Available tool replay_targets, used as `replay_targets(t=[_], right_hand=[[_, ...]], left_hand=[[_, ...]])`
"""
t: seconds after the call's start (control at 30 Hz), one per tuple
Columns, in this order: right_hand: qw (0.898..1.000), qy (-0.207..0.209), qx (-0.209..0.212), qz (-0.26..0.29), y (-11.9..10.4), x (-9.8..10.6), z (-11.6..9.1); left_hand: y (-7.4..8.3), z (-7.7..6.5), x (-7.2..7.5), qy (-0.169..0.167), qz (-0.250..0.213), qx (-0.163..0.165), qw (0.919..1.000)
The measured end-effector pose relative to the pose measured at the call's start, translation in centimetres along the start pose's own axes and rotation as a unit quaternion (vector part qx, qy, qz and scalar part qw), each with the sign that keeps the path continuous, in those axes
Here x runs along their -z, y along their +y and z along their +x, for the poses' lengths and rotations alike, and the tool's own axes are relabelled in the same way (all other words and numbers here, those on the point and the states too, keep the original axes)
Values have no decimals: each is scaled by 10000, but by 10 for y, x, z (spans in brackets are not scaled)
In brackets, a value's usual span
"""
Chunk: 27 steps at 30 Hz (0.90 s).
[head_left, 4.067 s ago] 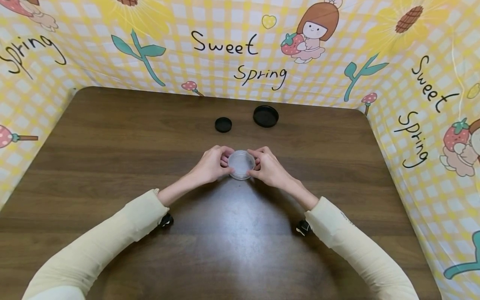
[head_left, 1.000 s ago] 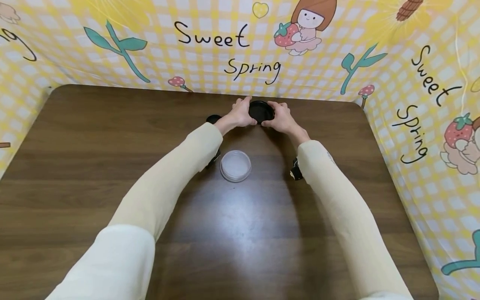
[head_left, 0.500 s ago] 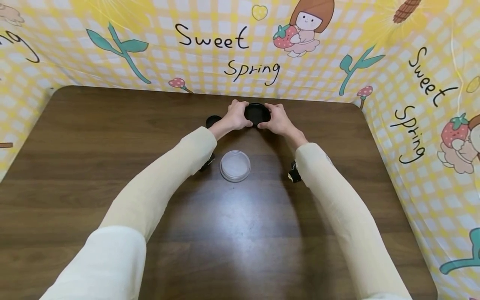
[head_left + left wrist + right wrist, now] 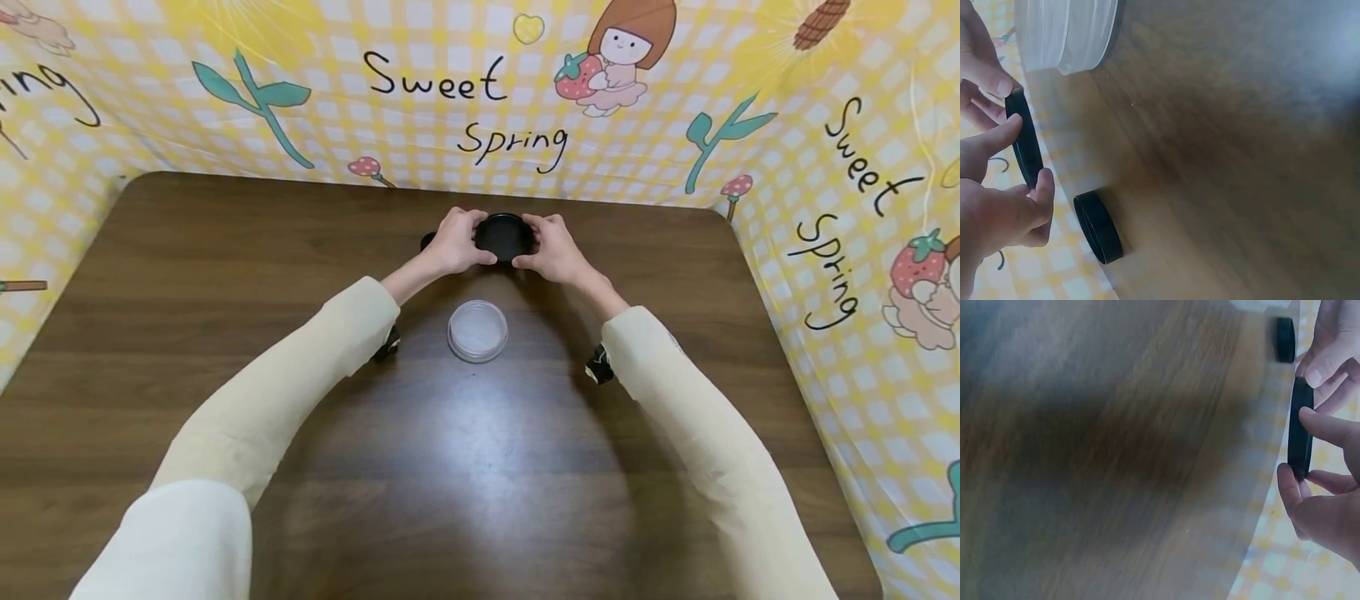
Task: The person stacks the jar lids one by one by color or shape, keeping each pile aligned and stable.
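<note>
Both hands hold a large black round lid (image 4: 504, 237) by its rim, hollow side toward the head camera. My left hand (image 4: 456, 242) grips its left edge and my right hand (image 4: 557, 250) its right edge, thumbs at the near side. In both wrist views the lid appears raised off the table. A smaller black round lid (image 4: 1097, 228) rests on the table; in the head view it is mostly hidden behind my left hand. Nearer to me stands a clear round plastic container (image 4: 477, 331), apart from both hands, its opening facing up.
The brown wooden table (image 4: 480, 467) stretches to a cloth backdrop (image 4: 420, 142) along its far and side edges. A small dark device (image 4: 600, 365) is worn under the right sleeve's cuff, with a similar one (image 4: 387, 343) under the left.
Both hands let go of the clear container, reached to the back of the table and took hold of the large black lid. Since then, the lid has moved left and somewhat toward me.
</note>
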State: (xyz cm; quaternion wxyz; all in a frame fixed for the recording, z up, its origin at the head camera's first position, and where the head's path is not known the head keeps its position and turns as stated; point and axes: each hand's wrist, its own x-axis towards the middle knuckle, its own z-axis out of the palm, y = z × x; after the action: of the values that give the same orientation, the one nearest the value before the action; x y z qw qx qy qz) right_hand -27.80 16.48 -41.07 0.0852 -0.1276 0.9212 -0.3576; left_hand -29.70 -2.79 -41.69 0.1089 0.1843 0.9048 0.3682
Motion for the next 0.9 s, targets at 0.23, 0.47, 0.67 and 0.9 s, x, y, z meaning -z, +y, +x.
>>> replay_targets(t=[0.23,0.47,0.67,0.9], right_hand=[[9999,-117,109,52,-6,-9,-11],[9996,-173,243,-29,-9,-21,-16],[9991,-271,302,90,-11,-27,-18],[9988,-329,370,-69,-15,-35,-19]], left_hand=[[-5,-17,0,19,-27,-20,10000],[-6,-34,-3,104,190,98,9997],[-6,-42,-1,119,226,154,9996],[-7,-50,2,97,348,223,9991]])
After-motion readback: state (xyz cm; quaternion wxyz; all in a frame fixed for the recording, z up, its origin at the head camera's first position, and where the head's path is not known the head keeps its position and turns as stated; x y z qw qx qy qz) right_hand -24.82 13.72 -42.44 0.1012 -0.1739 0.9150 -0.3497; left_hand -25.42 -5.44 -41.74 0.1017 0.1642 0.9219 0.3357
